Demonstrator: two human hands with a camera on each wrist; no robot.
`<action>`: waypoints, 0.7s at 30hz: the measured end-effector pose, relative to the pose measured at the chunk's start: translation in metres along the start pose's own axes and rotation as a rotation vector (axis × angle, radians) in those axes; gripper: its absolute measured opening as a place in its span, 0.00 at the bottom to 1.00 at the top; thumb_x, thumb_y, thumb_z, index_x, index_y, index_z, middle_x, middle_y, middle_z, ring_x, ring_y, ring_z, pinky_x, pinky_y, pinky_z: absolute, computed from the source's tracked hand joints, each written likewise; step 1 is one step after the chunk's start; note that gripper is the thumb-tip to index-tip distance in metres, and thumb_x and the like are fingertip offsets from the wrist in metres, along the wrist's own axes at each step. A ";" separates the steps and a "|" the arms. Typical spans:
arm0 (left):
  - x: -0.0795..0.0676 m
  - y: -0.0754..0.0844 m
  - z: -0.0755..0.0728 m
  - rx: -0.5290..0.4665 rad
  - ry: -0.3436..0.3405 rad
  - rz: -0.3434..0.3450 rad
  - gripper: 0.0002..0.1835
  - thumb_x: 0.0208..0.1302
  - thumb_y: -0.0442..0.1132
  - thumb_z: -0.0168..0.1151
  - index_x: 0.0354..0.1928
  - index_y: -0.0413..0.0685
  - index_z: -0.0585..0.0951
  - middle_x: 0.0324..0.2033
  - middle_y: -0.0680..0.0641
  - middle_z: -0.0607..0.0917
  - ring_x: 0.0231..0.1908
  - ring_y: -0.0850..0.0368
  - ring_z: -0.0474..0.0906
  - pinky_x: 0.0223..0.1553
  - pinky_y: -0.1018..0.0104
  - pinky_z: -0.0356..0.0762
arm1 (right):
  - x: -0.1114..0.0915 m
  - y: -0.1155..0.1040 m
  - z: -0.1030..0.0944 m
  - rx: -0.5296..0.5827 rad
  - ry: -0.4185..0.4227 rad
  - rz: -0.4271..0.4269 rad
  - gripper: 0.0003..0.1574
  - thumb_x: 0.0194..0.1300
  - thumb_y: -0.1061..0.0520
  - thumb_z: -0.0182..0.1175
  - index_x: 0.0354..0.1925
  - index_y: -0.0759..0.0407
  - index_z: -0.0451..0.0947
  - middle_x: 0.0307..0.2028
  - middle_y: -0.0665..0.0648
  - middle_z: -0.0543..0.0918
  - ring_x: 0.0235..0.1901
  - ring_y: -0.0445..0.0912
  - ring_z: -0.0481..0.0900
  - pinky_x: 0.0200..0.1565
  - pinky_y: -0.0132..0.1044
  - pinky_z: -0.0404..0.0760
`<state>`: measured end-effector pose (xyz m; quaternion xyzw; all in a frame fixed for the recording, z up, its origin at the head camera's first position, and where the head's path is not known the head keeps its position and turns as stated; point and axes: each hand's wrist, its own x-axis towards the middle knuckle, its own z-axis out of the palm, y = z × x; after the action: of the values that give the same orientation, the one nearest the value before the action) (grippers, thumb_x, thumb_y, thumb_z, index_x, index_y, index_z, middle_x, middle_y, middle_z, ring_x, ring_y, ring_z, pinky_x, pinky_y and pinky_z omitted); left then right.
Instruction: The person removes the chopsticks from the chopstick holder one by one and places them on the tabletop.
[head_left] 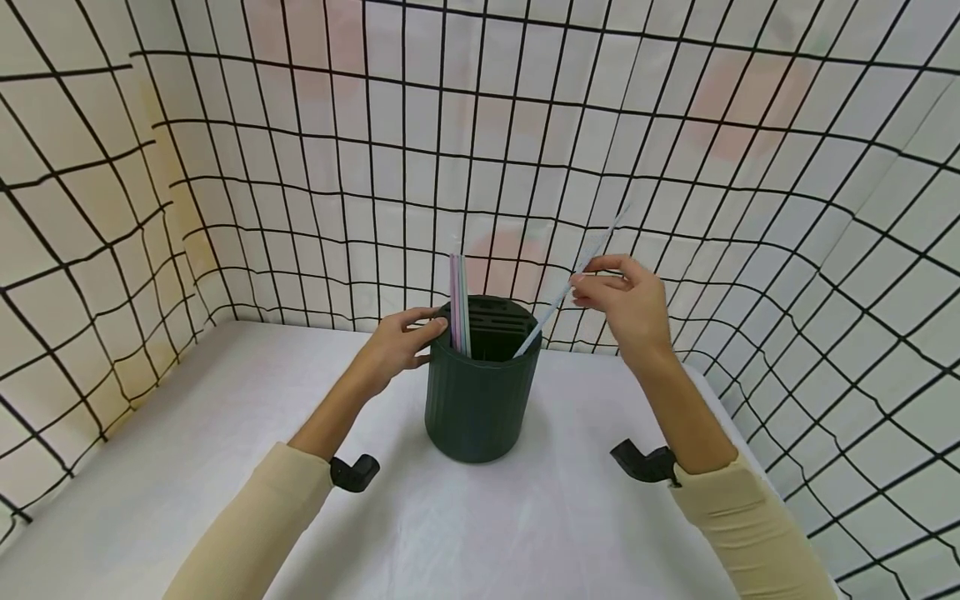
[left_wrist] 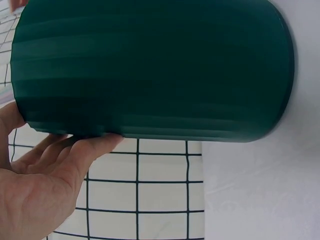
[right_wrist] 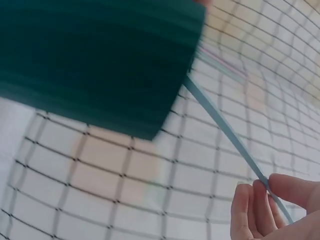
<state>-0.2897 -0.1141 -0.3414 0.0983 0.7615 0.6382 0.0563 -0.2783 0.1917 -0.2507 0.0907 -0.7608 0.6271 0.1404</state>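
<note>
A dark green ribbed utensil holder (head_left: pixel 480 408) stands upright on the white table, its slotted divider (head_left: pixel 498 317) showing inside the mouth. My left hand (head_left: pixel 397 346) grips its left rim, thumb at the top edge and fingers along the outer wall (left_wrist: pixel 150 70). Between thumb and fingertips my right hand (head_left: pixel 626 304) pinches a long, thin light-blue straw (head_left: pixel 555 307). That straw slants down to the left, its lower end inside the holder's right side. Pink, purple and pale green straws (head_left: pixel 459 304) stand together at the holder's left side. The straws' bottom ends are hidden by the wall.
Black wire grid panels (head_left: pixel 405 167) rise at the back and both sides of the white table (head_left: pixel 450 533). A pale sheet with faint peach patches hangs behind them. Black wrist mounts (head_left: pixel 354 473) stick out from both sleeves.
</note>
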 end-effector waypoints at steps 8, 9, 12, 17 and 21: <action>0.001 0.000 0.001 -0.007 0.000 0.004 0.31 0.75 0.53 0.58 0.74 0.48 0.69 0.67 0.41 0.76 0.64 0.44 0.78 0.64 0.47 0.77 | 0.002 -0.033 -0.047 0.169 0.084 -0.058 0.23 0.61 0.58 0.74 0.50 0.65 0.77 0.34 0.54 0.91 0.33 0.46 0.90 0.48 0.31 0.87; 0.001 -0.001 0.001 -0.007 0.000 0.005 0.31 0.75 0.53 0.58 0.74 0.48 0.69 0.67 0.41 0.76 0.64 0.44 0.78 0.64 0.47 0.77 | 0.002 -0.034 -0.052 0.187 0.090 -0.065 0.23 0.61 0.59 0.74 0.50 0.66 0.76 0.33 0.55 0.91 0.33 0.47 0.90 0.47 0.32 0.88; 0.001 -0.001 0.001 -0.004 -0.004 0.008 0.31 0.75 0.53 0.58 0.74 0.47 0.69 0.67 0.41 0.76 0.64 0.44 0.77 0.64 0.47 0.77 | 0.000 -0.033 -0.066 0.202 0.110 -0.059 0.24 0.60 0.59 0.74 0.50 0.65 0.76 0.33 0.55 0.90 0.32 0.47 0.90 0.44 0.34 0.89; 0.001 -0.001 0.000 -0.001 -0.008 0.009 0.31 0.75 0.53 0.58 0.74 0.47 0.69 0.67 0.40 0.76 0.64 0.44 0.78 0.64 0.47 0.77 | -0.003 -0.019 -0.085 0.174 0.138 -0.012 0.21 0.62 0.59 0.73 0.50 0.63 0.77 0.31 0.53 0.90 0.31 0.46 0.90 0.40 0.36 0.90; 0.001 0.000 0.000 0.002 -0.009 0.007 0.31 0.75 0.53 0.58 0.74 0.48 0.69 0.67 0.40 0.76 0.64 0.44 0.78 0.64 0.47 0.77 | -0.004 -0.003 -0.099 0.155 0.152 0.018 0.17 0.63 0.62 0.71 0.48 0.62 0.79 0.30 0.52 0.89 0.28 0.45 0.90 0.39 0.35 0.90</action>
<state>-0.2908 -0.1139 -0.3418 0.1040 0.7617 0.6370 0.0572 -0.2639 0.2874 -0.2317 0.0468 -0.6978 0.6905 0.1846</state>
